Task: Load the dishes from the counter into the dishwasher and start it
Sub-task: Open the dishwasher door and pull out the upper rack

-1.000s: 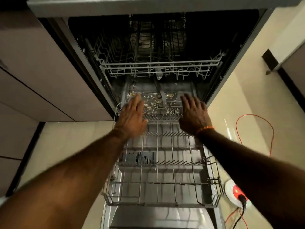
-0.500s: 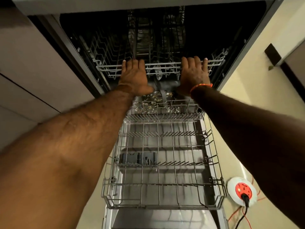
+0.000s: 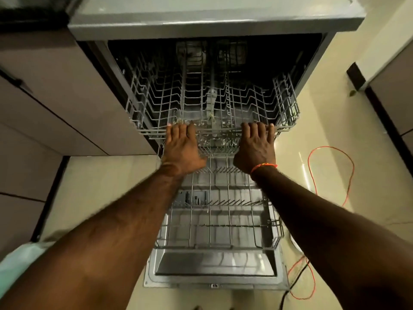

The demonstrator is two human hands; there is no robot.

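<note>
Upper rack (image 3: 212,104) sits partway out of the dishwasher (image 3: 214,23), its front rail above the far end of the lower rack (image 3: 219,211). Both racks hold no dishes. Lower rack rests fully out on the lowered door (image 3: 214,271). No dishes or counter in view, so loading has not begun.

Left hand (image 3: 181,146) grips the upper rack's front rail left of centre, fingers curled over the wire. Right hand (image 3: 256,146) grips the same rail right of centre, fingers hooked over it likewise. An orange thread band (image 3: 263,167) circles the right wrist.

Step in hand, as I judge it: drawing the upper rack out on its runners. Best done with an even pull from both hands, level, so neither side runs ahead and binds. Ease off near the stops.

Edges and room: cabinet fronts (image 3: 55,97) stand close on the left of the tub opening; the rack's left side passes just beside the frame. On the right, open tiled floor (image 3: 324,130), but an orange cable (image 3: 330,151) loops there and runs toward the door's near corner, a likely snag for feet. The open door's front edge lies near the person's stance.
</note>
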